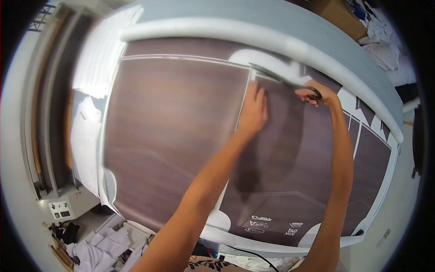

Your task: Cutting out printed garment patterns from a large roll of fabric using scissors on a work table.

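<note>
A large sheet printed with dark brown panels and white gaps lies spread over the table. My left hand (253, 109) rests on it with fingers extended, beside the white strip that parts the left panel (167, 104) from the right panel (281, 177). In my right hand (324, 93) is a pair of scissors (313, 89), its dark handle around my fingers. The blades point left toward the top of that strip, just beyond my left fingertips. Whether they are open is blurred. White lettering and logos mark the near part of the right panel.
A rolled white edge (217, 30) of the sheet runs along the far side. White sheets (97, 63) and a machine with long rollers (50, 104) and a control box (63, 209) stand left. A cardboard box (337, 18) and white cloth (383, 54) are far right. White scraps (102, 245) lie near left.
</note>
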Action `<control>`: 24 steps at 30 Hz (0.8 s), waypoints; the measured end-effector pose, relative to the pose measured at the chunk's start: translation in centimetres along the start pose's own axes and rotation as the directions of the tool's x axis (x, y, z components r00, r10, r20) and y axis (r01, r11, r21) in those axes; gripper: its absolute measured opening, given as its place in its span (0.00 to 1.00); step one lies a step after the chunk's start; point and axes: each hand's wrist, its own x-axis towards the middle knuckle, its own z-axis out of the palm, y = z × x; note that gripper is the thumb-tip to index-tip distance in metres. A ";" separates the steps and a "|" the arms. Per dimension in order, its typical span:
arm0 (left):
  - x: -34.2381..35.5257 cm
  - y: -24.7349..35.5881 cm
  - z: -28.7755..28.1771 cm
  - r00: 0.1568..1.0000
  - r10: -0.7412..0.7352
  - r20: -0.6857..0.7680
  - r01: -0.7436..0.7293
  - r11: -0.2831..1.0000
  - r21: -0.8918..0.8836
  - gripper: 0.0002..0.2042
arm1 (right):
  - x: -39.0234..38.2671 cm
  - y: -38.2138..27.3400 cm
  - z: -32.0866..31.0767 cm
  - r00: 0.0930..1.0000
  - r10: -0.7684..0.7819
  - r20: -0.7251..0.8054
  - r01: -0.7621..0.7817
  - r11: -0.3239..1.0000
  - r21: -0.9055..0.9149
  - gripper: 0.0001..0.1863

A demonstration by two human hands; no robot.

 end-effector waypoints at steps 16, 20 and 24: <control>0.1 -1.2 0.2 0.996 -0.081 0.043 0.086 0.988 -0.126 0.16 | 7.5 -1.1 -5.4 0.965 -0.151 0.215 0.194 0.961 -0.195 0.19; 0.1 -1.3 -0.1 0.994 -0.086 0.065 0.094 0.988 -0.126 0.17 | 9.4 -1.9 -4.9 0.951 -0.172 0.258 0.228 0.951 -0.207 0.20; 0.2 -1.0 -0.4 0.993 -0.097 0.073 0.106 0.985 -0.134 0.17 | 10.4 -3.0 -4.1 0.952 -0.160 0.259 0.218 0.953 -0.211 0.20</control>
